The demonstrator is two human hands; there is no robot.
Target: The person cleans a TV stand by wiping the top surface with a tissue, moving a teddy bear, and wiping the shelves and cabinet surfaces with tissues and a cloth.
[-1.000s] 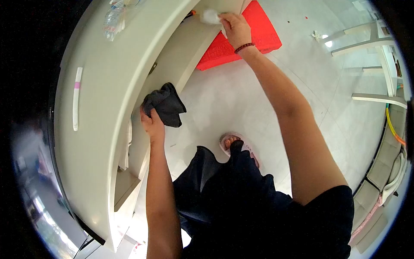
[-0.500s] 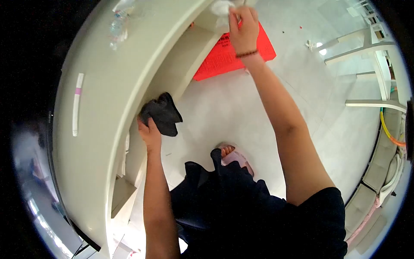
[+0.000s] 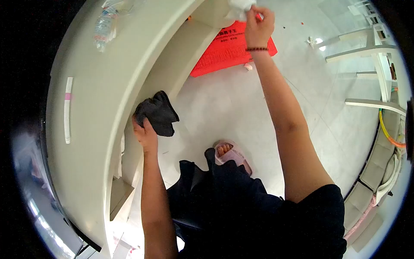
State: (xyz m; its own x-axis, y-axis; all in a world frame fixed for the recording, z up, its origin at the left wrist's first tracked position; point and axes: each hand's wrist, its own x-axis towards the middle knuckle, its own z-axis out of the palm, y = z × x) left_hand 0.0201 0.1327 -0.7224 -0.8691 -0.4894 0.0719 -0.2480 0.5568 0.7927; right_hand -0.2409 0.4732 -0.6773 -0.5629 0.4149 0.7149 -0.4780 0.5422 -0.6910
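My left hand (image 3: 146, 137) is closed around a folded black cloth item (image 3: 157, 114) that looks soft, with loose flaps; its exact kind is unclear. It is held beside the front edge of the pale desk (image 3: 92, 116), near the shelf space below. At the top of the view, my right hand (image 3: 260, 30) pinches a crumpled white piece (image 3: 241, 5), perhaps tissue or thin plastic, partly cut off by the frame edge. Below that hand, a flat red bag (image 3: 220, 52) with printed characters lies against the shelf end.
On the desk are a clear plastic bottle (image 3: 102, 30) and a white stick with a pink band (image 3: 67, 110). White chair legs (image 3: 374, 64) stand at the right, near a padded grey edge (image 3: 375, 162). My slippered foot (image 3: 233, 155) is on the pale floor.
My right hand has moved right and slightly down in view with the white piece. My left hand still holds the black cloth item, shifted a little left as the view moved.
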